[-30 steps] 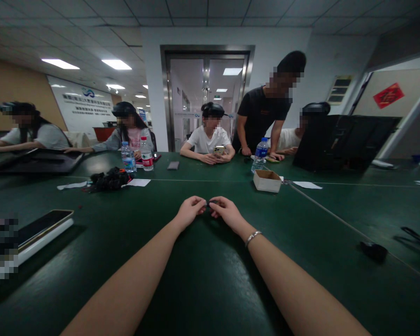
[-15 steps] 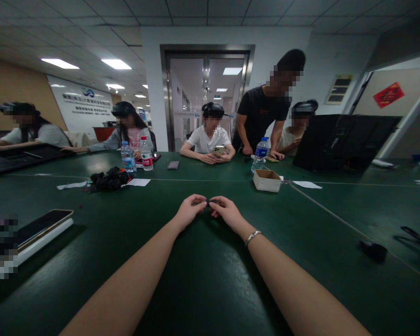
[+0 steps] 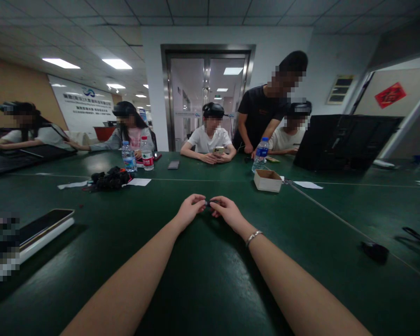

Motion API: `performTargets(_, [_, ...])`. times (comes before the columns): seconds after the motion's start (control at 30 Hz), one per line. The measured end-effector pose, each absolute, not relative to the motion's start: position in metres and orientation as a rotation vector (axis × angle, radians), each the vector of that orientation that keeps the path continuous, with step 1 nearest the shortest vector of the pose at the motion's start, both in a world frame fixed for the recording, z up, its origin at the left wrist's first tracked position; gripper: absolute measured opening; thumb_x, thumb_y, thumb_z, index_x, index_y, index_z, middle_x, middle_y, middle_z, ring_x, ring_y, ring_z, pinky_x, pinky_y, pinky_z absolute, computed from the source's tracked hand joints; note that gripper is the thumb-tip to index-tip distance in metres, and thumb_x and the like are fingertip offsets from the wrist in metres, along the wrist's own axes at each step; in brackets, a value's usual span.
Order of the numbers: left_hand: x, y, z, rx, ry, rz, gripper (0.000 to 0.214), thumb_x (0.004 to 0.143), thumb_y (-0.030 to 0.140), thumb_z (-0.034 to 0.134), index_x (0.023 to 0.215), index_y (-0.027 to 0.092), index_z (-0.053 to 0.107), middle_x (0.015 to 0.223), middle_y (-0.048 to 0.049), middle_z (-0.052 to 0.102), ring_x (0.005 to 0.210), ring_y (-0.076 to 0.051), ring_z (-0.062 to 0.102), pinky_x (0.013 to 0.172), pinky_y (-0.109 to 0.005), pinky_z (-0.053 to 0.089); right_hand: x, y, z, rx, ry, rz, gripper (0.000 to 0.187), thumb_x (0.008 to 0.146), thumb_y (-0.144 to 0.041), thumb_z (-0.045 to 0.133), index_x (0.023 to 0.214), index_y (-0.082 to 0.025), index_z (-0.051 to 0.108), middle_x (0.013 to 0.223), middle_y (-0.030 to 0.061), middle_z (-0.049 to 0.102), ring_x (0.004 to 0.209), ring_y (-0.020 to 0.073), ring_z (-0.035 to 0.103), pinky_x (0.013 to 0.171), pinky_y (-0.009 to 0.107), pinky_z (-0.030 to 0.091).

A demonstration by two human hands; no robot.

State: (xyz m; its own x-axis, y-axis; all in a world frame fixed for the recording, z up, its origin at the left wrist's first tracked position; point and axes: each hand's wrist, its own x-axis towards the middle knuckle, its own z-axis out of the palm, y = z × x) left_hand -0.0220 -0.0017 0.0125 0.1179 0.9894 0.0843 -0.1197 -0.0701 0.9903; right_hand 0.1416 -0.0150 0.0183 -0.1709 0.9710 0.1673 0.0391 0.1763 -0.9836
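My left hand (image 3: 191, 210) and my right hand (image 3: 226, 211) meet fingertip to fingertip just above the dark green table (image 3: 203, 280). Both pinch a small dark object (image 3: 209, 203) between them; it is too small to name. A silver bracelet (image 3: 252, 237) circles my right wrist. Both forearms stretch straight out from the near edge.
A phone on a white box (image 3: 44, 226) lies at the left. Farther off are a heap of black items (image 3: 109, 179), two water bottles (image 3: 137, 157), a small cardboard box (image 3: 267, 180) and another bottle (image 3: 260, 155). A black object (image 3: 374, 251) sits at the right. Several people sit or stand across the table.
My hands have barely shifted. The person behind the black screen at the far right has sat up into view, and the standing person has pulled an arm back.
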Motion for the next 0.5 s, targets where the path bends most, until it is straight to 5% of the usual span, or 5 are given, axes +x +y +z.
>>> performTargets(0.5, [-0.0229,-0.0055,0.0170,1.245,1.010,1.205,0.019,0.074,0.021,0.067,0.091,0.014,0.063,0.084,-0.0052,0.062,0.074,-0.012,0.061,0.074,-0.027,0.049,0.1407,-0.0183,0.0222,-1.056,-1.479,1.164,0.027,0.074,-0.028,0.065,0.096,-0.014,0.058,0.066,-0.0017,0.060,0.056,0.0091,0.057,0.054,0.023,0.046])
